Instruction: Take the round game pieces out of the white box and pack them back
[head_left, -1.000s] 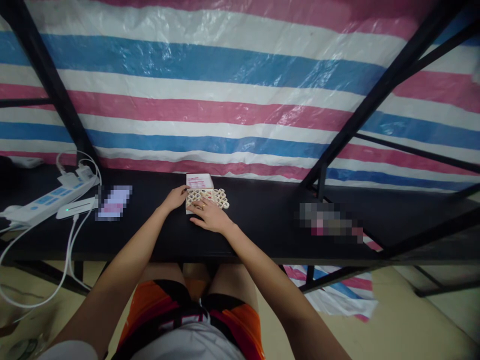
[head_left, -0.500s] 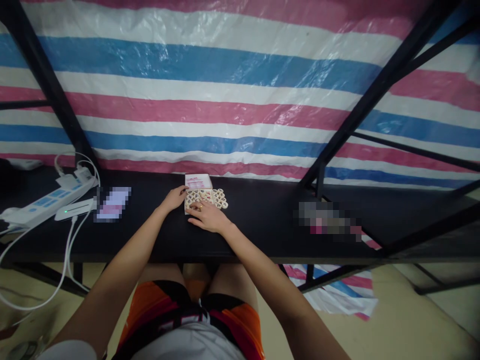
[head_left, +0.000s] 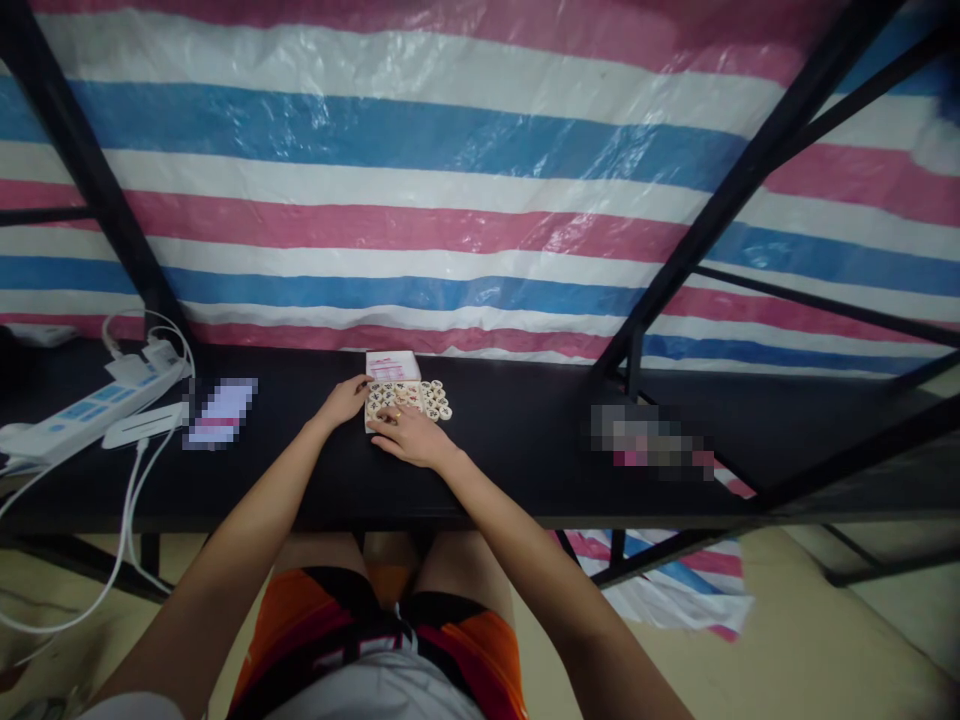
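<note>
A small shallow box [head_left: 369, 404] holding several round pale game pieces [head_left: 405, 394] lies on the black table [head_left: 510, 450]. More round pieces [head_left: 439, 402] lie loose just right of it. Its pink-and-white lid [head_left: 392, 365] rests behind it. My left hand [head_left: 343, 400] touches the box's left edge, fingers curled against it. My right hand [head_left: 409, 437] lies flat with its fingertips on the pieces at the box's near side.
A white power strip [head_left: 82, 412] with plugs and trailing cables lies at the table's left end, next to a white device [head_left: 142, 425]. Blurred patches sit left and right of the box. Black frame bars stand behind, before a striped tarp.
Both hands stay at the box with almost no shift; the whole view has drifted slightly left and up.
</note>
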